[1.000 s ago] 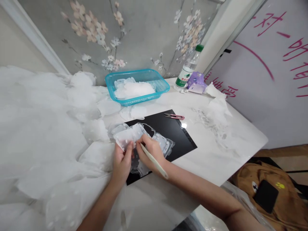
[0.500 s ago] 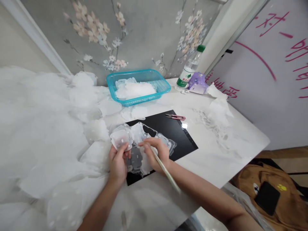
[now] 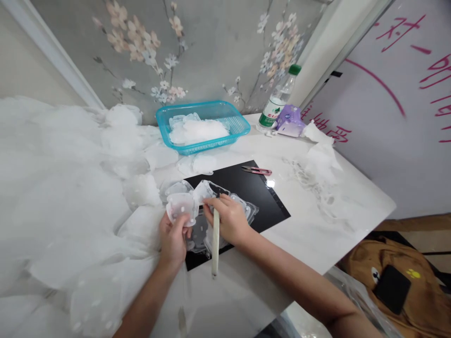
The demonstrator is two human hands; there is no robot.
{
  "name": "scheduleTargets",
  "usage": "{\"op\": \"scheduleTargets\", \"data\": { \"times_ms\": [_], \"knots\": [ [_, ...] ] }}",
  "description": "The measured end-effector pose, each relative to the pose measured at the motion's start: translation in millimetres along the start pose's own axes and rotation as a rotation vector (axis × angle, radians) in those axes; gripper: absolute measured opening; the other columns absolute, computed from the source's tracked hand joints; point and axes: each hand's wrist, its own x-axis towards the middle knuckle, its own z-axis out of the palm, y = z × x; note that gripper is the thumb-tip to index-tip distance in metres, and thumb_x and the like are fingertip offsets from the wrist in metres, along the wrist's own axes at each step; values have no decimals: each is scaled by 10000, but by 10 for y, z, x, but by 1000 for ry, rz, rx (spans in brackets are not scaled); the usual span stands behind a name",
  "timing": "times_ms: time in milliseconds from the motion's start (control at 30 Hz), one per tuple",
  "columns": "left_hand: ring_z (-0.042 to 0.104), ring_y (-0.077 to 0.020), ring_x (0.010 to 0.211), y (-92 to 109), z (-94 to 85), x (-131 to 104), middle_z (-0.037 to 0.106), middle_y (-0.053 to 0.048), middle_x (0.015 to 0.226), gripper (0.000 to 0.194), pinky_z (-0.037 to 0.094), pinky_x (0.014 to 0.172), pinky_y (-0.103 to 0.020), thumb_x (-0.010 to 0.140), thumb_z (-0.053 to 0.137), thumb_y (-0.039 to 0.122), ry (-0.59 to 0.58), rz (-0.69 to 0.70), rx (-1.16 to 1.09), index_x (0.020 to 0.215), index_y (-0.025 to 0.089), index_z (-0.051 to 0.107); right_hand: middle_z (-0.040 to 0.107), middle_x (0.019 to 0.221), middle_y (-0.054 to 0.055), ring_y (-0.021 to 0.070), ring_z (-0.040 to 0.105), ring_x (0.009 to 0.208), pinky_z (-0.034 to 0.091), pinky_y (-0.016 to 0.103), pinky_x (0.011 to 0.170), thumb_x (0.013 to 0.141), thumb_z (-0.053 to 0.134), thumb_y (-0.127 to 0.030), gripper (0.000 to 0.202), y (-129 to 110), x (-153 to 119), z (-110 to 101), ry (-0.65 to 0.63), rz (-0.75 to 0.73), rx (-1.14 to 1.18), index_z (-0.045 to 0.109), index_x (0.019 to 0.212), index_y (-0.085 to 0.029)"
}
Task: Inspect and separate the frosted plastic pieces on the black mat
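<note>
My left hand (image 3: 173,239) pinches a small translucent white film piece (image 3: 182,207) and holds it up over the left edge of a black mat (image 3: 253,195). My right hand (image 3: 229,220) grips a pale stick-like tool (image 3: 215,244) that points down toward me. Its fingers rest on a strip of translucent die-cut pieces (image 3: 225,206) lying on the mat. The two hands are close together, almost touching.
A blue basket (image 3: 202,126) with white pieces stands at the back. Small pink snips (image 3: 257,171) lie beyond the mat. A water bottle (image 3: 277,99) and a purple object (image 3: 290,123) stand at the far corner. White gauzy fabric (image 3: 63,197) is piled on the left. A brown bag (image 3: 398,277) sits below right.
My left hand has lifted one film piece away from the strip. In my right hand the stick tool has swung from pointing lower right to pointing straight down.
</note>
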Motion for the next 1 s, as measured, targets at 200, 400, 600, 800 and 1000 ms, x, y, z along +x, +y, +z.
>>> {"op": "scheduleTargets", "data": {
  "times_ms": [200, 400, 600, 800, 1000],
  "knots": [
    [253, -31, 351, -35, -54, -12, 322, 95, 433, 153, 214, 327, -151, 581, 599, 196, -66, 30, 96, 599, 181, 447, 625, 656, 29, 155, 589, 604, 438, 248, 569, 811, 529, -180, 83, 129, 104, -195, 253, 157, -72, 601, 774, -194],
    [262, -35, 382, -79, -117, -8, 386, 74, 490, 157, 201, 325, -158, 569, 626, 191, -159, -3, 188, 716, 164, 580, 534, 586, -8, 146, 524, 548, 409, 250, 547, 744, 529, -171, 74, 196, 158, -331, 338, 232, -121, 506, 684, -210],
    [278, -39, 375, -124, -186, 17, 403, 68, 465, 152, 219, 337, -168, 551, 667, 167, -248, -39, 219, 689, 157, 605, 567, 610, -7, 151, 545, 566, 427, 259, 573, 747, 547, -180, 72, 284, 175, -388, 402, 281, -128, 515, 691, -213],
    [467, -75, 446, -98, -143, 27, 570, 22, 553, 224, 367, 401, -171, 563, 775, 222, -241, -85, 143, 741, 139, 667, 559, 615, -14, 125, 533, 551, 424, 236, 562, 737, 557, -164, 61, 264, 193, -436, 196, 215, 97, 533, 694, -200],
    [647, -142, 780, 19, -21, 34, 696, -39, 831, 350, 522, 713, -212, 554, 840, 282, -153, -125, -1, 830, 135, 681, 547, 633, -12, 108, 514, 545, 418, 219, 548, 759, 556, -170, 52, 58, 136, -357, 135, 139, 219, 541, 717, -197]
  ]
}}
